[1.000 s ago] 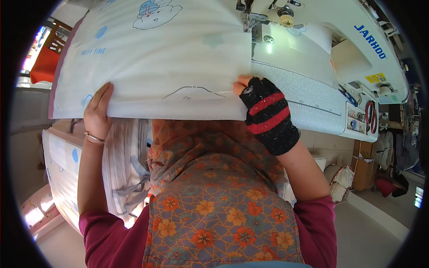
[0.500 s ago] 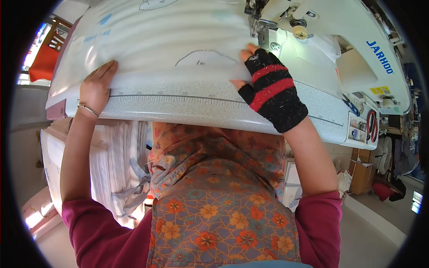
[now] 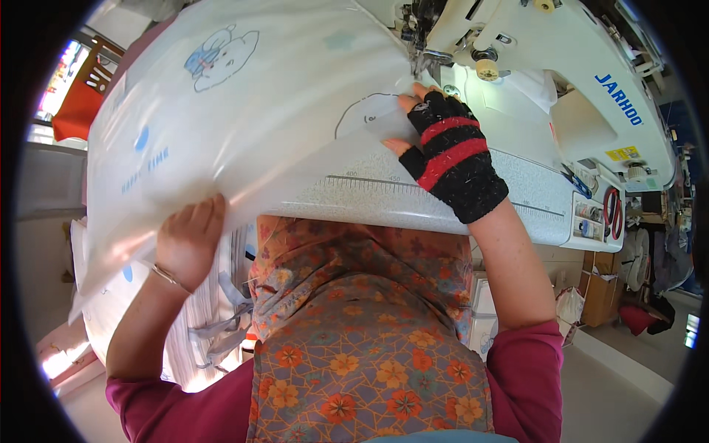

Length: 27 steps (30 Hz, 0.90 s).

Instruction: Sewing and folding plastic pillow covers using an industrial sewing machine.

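Handling the white printed sheet (image 3: pixel 258 140) forward and left of the gloved right hand (image 3: pixel 454 151), slanting its long near edge down past the left hand (image 3: pixel 192 240) and off the table (image 3: pixel 384 203)! Laying right-hand fingers loosely apart on it, nearer the presser foot (image 3: pixel 427 56), without clenching. Curving left-hand fingers together over the edge, hiding the thumb, so not revealing whether pinching or resting.

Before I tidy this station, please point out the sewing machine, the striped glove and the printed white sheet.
Sewing machine (image 3: pixel 569 63): head view, white upper casing.
Striped glove (image 3: pixel 458 157): head view, red stripe across the back.
Printed white sheet (image 3: pixel 258 129): head view, unprinted area between prints.
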{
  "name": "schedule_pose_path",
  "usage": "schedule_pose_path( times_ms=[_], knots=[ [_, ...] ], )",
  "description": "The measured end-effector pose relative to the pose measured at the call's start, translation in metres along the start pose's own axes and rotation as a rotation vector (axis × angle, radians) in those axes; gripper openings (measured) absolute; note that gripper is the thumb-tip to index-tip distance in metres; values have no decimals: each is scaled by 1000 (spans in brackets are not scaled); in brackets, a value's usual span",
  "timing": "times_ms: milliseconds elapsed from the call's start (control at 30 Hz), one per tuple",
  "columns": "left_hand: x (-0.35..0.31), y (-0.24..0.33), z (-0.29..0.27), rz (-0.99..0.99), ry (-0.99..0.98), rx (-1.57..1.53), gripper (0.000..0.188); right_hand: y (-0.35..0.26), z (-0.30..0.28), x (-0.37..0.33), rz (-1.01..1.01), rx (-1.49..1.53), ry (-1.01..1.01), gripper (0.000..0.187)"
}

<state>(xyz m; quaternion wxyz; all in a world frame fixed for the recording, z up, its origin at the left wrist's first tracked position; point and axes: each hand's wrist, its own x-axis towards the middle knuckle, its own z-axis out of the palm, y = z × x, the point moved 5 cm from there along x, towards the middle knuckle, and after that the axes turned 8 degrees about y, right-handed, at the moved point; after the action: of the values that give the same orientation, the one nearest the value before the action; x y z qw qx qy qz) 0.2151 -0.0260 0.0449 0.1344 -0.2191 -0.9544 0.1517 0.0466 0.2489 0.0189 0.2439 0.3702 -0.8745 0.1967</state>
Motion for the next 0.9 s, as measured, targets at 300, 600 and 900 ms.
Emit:
schedule_pose_path(
  times_ms=[300,600,900],
  knots=[
    [3,82,-22,61,-153,-404,41,3,-2,-4,26,37,-47,46],
    [49,135,-6,146,-356,-873,21,11,1,-4,51,83,-15,37],
    [53,147,-6,123,-385,-856,12,-45,-49,-89,677,268,-229,24]
  ],
)
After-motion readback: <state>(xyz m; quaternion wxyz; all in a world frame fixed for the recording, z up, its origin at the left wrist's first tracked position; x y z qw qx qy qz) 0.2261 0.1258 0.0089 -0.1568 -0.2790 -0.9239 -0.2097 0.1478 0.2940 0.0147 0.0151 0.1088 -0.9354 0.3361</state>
